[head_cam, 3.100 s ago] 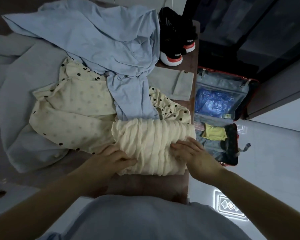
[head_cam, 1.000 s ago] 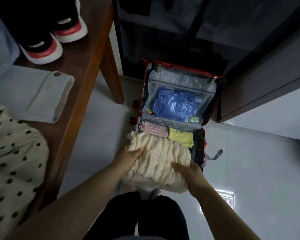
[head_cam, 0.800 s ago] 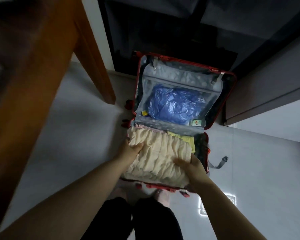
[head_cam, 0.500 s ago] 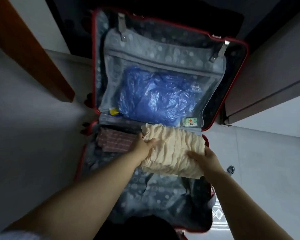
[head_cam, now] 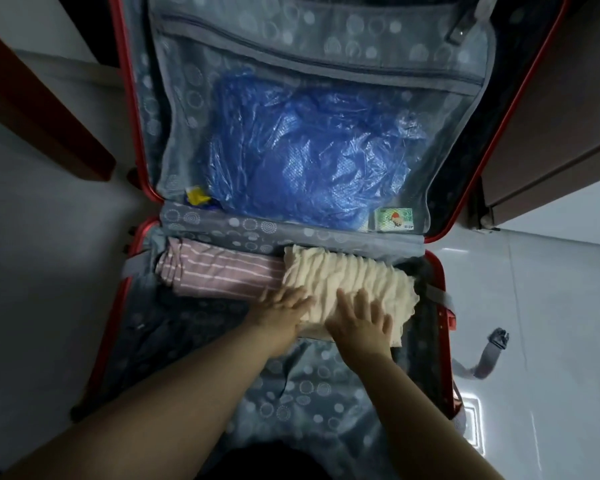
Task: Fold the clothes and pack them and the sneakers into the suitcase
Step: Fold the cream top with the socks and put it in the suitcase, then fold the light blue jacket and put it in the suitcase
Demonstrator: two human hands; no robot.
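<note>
Laid flat, left hand and right hand press a folded cream garment into the open suitcase at its hinge edge, beside a striped garment; a blue bag fills the lid pocket.

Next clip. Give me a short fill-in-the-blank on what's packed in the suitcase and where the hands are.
1. The left hand and right hand lie flat, fingers straight, on a ____ ruffled garment.
2. Left of it lies a folded garment patterned with pink and white ____.
3. In the upper half of the suitcase, a crumpled ____ plastic bag sits behind mesh.

Missing words: cream; stripes; blue.
</note>
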